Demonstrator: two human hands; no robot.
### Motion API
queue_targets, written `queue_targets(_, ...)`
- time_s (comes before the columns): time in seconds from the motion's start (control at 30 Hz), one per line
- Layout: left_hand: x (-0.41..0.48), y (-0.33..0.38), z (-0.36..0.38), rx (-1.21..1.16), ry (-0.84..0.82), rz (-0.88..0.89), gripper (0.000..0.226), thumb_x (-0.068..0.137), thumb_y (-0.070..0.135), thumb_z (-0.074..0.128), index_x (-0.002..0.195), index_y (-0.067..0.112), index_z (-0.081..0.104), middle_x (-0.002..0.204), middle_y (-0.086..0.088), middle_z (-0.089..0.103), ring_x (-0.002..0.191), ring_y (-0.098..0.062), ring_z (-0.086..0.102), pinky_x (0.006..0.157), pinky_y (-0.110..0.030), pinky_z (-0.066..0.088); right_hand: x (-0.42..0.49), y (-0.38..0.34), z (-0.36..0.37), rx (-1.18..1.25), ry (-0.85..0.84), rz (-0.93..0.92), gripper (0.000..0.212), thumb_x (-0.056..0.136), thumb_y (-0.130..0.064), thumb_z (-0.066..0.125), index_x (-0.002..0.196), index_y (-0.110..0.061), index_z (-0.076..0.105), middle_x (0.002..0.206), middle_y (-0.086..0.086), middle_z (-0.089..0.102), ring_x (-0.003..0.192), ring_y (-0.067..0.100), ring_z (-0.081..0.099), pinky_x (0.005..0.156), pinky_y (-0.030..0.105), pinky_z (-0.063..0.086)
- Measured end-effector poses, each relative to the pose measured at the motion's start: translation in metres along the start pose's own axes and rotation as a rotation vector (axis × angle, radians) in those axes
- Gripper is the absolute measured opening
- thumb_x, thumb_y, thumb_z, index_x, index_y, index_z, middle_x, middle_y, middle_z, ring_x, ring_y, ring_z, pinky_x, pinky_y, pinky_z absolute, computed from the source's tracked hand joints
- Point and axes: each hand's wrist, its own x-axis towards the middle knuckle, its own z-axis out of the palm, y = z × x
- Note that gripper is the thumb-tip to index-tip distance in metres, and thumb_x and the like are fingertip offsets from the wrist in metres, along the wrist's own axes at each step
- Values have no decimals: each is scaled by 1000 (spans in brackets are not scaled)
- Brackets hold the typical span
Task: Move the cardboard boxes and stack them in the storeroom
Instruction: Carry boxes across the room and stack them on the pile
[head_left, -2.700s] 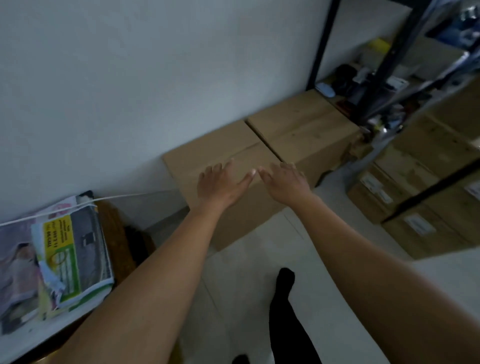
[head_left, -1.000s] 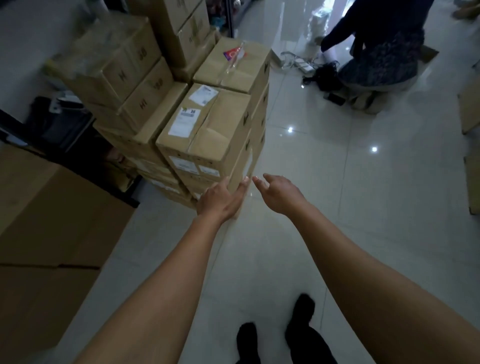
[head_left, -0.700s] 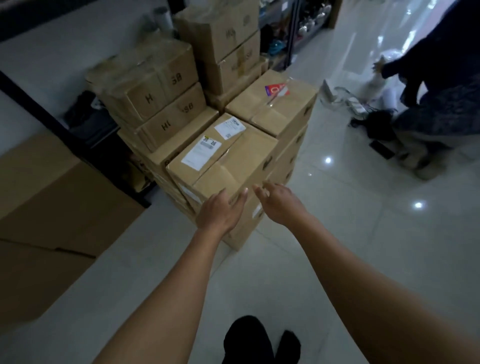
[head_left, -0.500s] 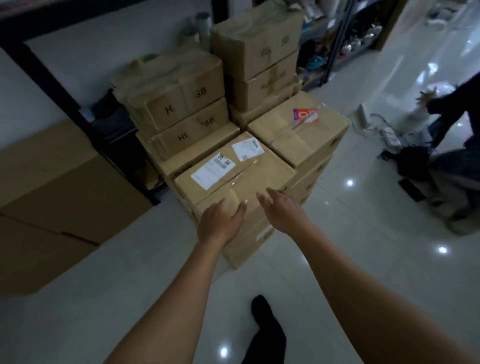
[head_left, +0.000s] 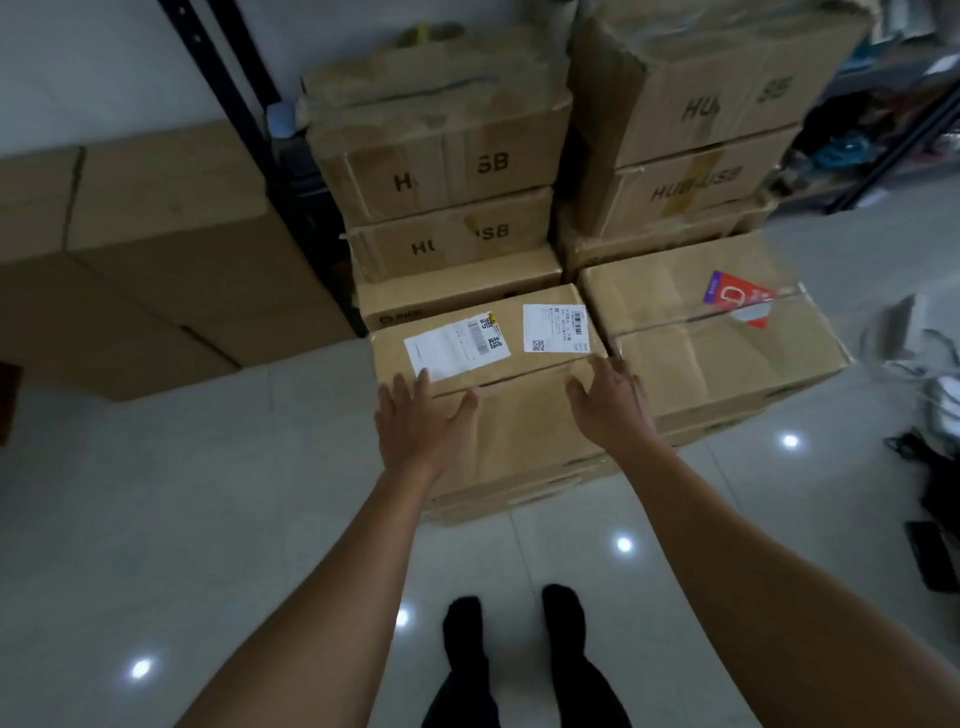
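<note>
A cardboard box with two white shipping labels (head_left: 519, 415) tops a short stack right in front of me. My left hand (head_left: 423, 426) lies with spread fingers over its near left top edge. My right hand (head_left: 610, 405) reaches with straight fingers at its right top corner; contact is unclear. Neither hand holds anything. Beside it on the right sits a taped box with a red sticker (head_left: 711, 343). Behind them rise two taller stacks of boxes marked HUB-USB (head_left: 447, 171), (head_left: 696, 130).
Large plain cardboard boxes (head_left: 145, 249) stand at the left against the white wall, beyond a black shelf post (head_left: 244, 109). Glossy tiled floor (head_left: 182, 519) spreads around my black-clad feet (head_left: 514, 649). Dark items and cables lie at the right edge (head_left: 935, 499).
I have turned from the boxes by the wall and walked up to the labelled stack. Both hands, held out in front, now spread apart over the top box.
</note>
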Motion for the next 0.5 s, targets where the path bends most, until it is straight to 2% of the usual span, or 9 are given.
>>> queue_targets(0.1,2,-5,13,-110,83,-151,99,82,70,50,154,17,8,162,-11,1,149,-30,-1,119,-47,10,17,16,-4,31,-19,34,51,96,-29,46,140,-5,35,142,18,37,128,37,36,105,42,30)
queue_targets(0.17,2,-8,20,-249,97,-257,111,72,69,56,155,17,3,162,-9,4,147,-31,13,115,-49,21,28,24,-5,70,-15,55,51,96,-27,46,140,-2,34,140,20,40,128,37,36,105,41,29)
queue_targets(0.23,5,-15,29,-403,128,-370,112,74,64,63,155,18,1,160,-9,15,141,-33,30,109,-49,29,38,28,-3,80,3,44,46,96,-24,44,134,1,40,134,22,46,124,37,39,102,40,30)
queue_targets(0.3,9,-23,35,-461,165,-478,103,79,63,63,154,18,9,153,-12,33,133,-37,41,105,-48,34,46,31,-1,77,-6,25,42,96,-24,42,129,1,45,130,21,49,122,36,42,100,39,33)
queue_targets(0.37,13,-28,40,-461,172,-512,94,78,69,59,149,19,25,142,-13,48,125,-37,49,101,-46,40,52,32,3,71,-36,32,43,96,-27,43,128,1,46,130,21,48,124,35,40,101,38,32)
queue_targets(0.5,17,-33,41,-481,204,-504,86,73,74,61,138,20,43,130,-10,57,116,-35,55,92,-41,44,57,28,4,100,-89,84,55,91,-41,48,129,-1,48,132,20,47,127,36,38,104,40,31)
